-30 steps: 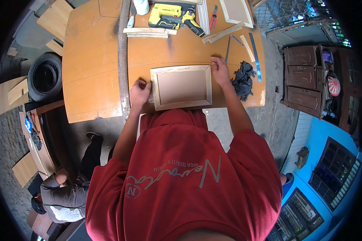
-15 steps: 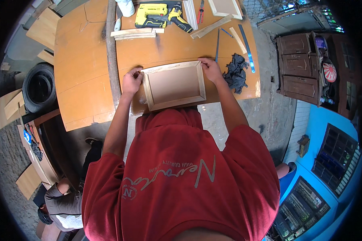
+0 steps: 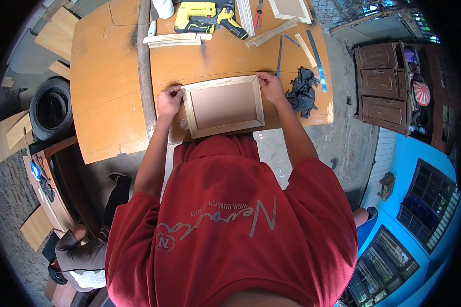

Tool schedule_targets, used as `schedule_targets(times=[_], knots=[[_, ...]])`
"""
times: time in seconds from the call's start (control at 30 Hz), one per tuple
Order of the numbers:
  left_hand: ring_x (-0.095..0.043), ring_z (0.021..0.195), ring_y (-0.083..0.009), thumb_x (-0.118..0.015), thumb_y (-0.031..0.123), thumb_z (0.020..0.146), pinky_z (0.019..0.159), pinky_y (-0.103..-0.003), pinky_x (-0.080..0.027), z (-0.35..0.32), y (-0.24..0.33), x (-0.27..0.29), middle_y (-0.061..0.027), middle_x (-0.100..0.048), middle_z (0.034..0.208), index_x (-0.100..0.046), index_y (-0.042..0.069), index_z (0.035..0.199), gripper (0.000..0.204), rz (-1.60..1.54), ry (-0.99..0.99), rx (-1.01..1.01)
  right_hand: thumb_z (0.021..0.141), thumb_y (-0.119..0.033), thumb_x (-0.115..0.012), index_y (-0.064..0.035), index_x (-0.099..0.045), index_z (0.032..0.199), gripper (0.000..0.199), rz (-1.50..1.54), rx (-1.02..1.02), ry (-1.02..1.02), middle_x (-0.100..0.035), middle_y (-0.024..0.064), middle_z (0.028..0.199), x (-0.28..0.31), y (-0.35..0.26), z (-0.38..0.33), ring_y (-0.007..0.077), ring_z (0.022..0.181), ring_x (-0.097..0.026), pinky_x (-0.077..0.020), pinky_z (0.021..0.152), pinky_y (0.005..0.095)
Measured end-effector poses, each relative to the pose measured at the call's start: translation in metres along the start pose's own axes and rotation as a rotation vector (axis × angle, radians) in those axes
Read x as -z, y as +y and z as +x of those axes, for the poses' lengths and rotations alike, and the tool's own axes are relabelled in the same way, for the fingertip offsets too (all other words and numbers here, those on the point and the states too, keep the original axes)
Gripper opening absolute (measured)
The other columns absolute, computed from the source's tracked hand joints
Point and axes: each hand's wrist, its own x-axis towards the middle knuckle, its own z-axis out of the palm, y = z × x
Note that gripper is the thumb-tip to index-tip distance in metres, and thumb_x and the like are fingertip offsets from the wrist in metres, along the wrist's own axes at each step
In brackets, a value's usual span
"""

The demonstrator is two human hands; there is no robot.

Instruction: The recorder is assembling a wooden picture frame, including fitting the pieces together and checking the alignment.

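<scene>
A rectangular wooden frame (image 3: 225, 128) with a flat brown backing panel (image 3: 224, 105) is held at the table's near edge, right in front of me. My left hand (image 3: 170, 100) pinches its far left corner between thumb and fingers. At the far right corner, my right hand (image 3: 270, 86) grips the frame the same way. A crumpled dark cloth (image 3: 302, 92) lies just right of my right hand.
On the orange-brown table (image 3: 107, 102) lie a yellow power tool (image 3: 194, 16), a yellow-black cordless drill (image 3: 230, 20), wood strips (image 3: 174, 40), red-handled pliers (image 3: 258, 14) and another frame (image 3: 291, 10). A tyre (image 3: 50, 109) stands left; a person (image 3: 82, 256) sits at lower left.
Almost nothing differs. The view has shifted slightly, and both hands keep their hold on the frame's far corners.
</scene>
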Motion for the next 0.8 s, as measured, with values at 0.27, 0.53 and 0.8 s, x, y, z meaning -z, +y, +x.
schedule_targets(times=[0.27, 0.53, 0.8], knots=[[-0.072, 0.083, -0.0116, -0.081, 0.018, 0.090, 0.080, -0.027, -0.057, 0.000, -0.003, -0.004, -0.0121, -0.079, 0.097, -0.077, -0.001, 0.114, 0.030, -0.031, 0.006, -0.005, 0.094, -0.006, -0.067, -0.0054, -0.070, 0.123, 0.030, 0.080, -0.009, 0.022, -0.076, 0.0179, 0.106, -0.003, 0.007, -0.003, 0.0276, 0.093, -0.074, -0.0581, 0.084, 0.0364], [-0.072, 0.083, -0.0110, -0.080, 0.016, 0.091, 0.081, -0.028, -0.058, -0.001, -0.007, -0.005, -0.0098, -0.080, 0.097, -0.077, -0.002, 0.111, 0.028, -0.046, 0.010, -0.019, 0.093, -0.008, -0.070, -0.0057, -0.070, 0.122, 0.030, 0.048, -0.088, 0.014, -0.075, 0.0149, 0.099, -0.004, -0.004, -0.008, 0.0257, 0.088, -0.073, -0.0581, 0.081, 0.0361], [-0.067, 0.077, -0.0089, -0.080, 0.016, 0.091, 0.074, -0.027, -0.056, 0.001, -0.010, -0.008, -0.0061, -0.077, 0.089, -0.076, -0.004, 0.111, 0.028, -0.098, 0.016, -0.042, 0.091, -0.008, -0.072, -0.0051, -0.070, 0.122, 0.031, 0.074, -0.038, 0.054, -0.074, 0.0144, 0.098, -0.007, 0.001, -0.008, 0.0262, 0.087, -0.073, -0.0583, 0.080, 0.0361]])
